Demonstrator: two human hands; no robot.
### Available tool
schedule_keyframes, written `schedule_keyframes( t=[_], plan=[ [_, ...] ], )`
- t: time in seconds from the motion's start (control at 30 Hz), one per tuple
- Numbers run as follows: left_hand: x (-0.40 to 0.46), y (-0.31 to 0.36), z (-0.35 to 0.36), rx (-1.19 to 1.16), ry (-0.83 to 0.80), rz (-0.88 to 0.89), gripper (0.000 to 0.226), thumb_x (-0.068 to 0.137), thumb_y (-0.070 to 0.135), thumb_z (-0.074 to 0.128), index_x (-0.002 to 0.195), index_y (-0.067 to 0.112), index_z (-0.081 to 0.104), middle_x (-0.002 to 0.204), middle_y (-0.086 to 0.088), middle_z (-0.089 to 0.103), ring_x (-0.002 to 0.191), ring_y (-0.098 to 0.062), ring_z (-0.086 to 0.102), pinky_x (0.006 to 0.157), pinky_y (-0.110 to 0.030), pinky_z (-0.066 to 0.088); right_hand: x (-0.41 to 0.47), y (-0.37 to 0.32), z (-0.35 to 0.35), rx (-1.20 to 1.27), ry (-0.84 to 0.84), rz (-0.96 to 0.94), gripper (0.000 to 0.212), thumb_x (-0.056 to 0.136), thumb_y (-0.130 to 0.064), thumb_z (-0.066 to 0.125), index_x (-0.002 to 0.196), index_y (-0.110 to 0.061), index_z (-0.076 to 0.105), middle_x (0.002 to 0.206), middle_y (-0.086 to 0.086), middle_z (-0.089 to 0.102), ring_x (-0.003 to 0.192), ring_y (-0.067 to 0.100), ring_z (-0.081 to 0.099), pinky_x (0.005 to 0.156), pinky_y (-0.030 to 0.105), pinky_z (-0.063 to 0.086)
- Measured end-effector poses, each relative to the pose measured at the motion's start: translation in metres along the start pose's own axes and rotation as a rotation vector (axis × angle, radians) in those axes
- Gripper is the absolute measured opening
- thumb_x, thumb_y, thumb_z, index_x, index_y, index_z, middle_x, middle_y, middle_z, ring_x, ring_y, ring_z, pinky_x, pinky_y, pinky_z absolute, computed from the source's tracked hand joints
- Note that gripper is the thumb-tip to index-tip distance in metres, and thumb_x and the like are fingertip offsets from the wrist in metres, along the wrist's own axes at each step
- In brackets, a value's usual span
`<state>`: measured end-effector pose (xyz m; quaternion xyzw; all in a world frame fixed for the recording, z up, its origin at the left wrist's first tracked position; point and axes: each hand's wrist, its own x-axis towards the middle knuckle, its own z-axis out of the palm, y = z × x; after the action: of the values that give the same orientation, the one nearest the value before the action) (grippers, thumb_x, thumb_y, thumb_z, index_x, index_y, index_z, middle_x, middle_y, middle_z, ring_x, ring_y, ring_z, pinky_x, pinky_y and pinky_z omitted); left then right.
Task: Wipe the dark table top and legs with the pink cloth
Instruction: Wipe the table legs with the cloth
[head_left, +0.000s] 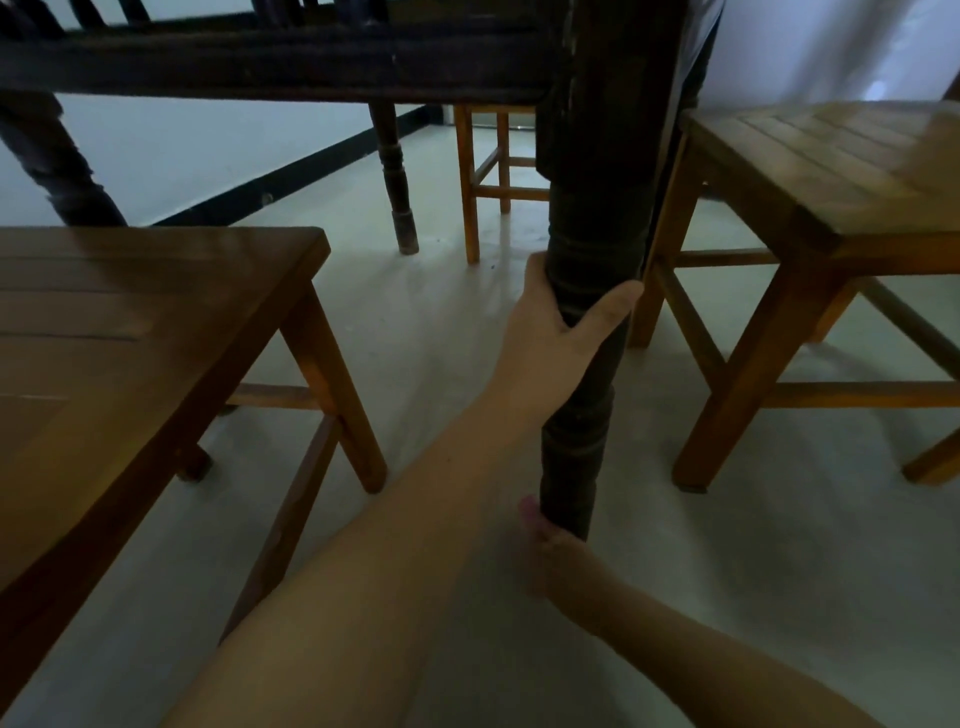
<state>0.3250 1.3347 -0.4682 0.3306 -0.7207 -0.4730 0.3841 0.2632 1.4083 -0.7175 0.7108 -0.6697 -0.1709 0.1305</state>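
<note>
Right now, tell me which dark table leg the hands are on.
The near thick turned leg at centre: left hand grips it, unlike the thinner far leg.

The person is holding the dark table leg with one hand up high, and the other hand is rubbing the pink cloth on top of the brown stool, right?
Not quite. In the head view the left hand does grip the dark table leg higher up, but the right hand presses the pink cloth against the bottom of that same leg, near the floor, not on a brown stool.
</note>
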Motion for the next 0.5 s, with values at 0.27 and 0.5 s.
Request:
schedule_keyframes(
  t=[0.27, 0.5],
  plan=[
    [0.000, -0.004, 0.005, -0.046, 0.035, 0.051, 0.056, 0.082, 0.036, 0.062, 0.129, 0.017, 0.037, 0.104, 0.011, 0.053, 0.091, -0.001, 0.052, 0.086, -0.025, 0.044, -0.067, 0.036, 0.006, 1.260, 0.575, 0.600, 0.039, 0.097, -0.012, 0.036, 0.112, -0.042, 0.057, 0.133, -0.003, 0.056, 0.128, 0.012, 0.044, 0.104, 0.042, 0.038],
    [-0.001, 0.000, 0.005, -0.021, 0.041, 0.042, 0.056, 0.083, 0.036, 0.060, 0.130, 0.016, 0.036, 0.105, 0.011, 0.046, 0.095, -0.004, 0.045, 0.088, -0.025, 0.038, -0.004, 0.005, -0.056, 2.340, 0.186, 1.297, 0.026, 0.102, -0.032, 0.034, 0.121, -0.034, 0.051, 0.077, 0.005, 0.050, 0.049, 0.013, 0.033, 0.042, 0.022, 0.029]
  ],
)
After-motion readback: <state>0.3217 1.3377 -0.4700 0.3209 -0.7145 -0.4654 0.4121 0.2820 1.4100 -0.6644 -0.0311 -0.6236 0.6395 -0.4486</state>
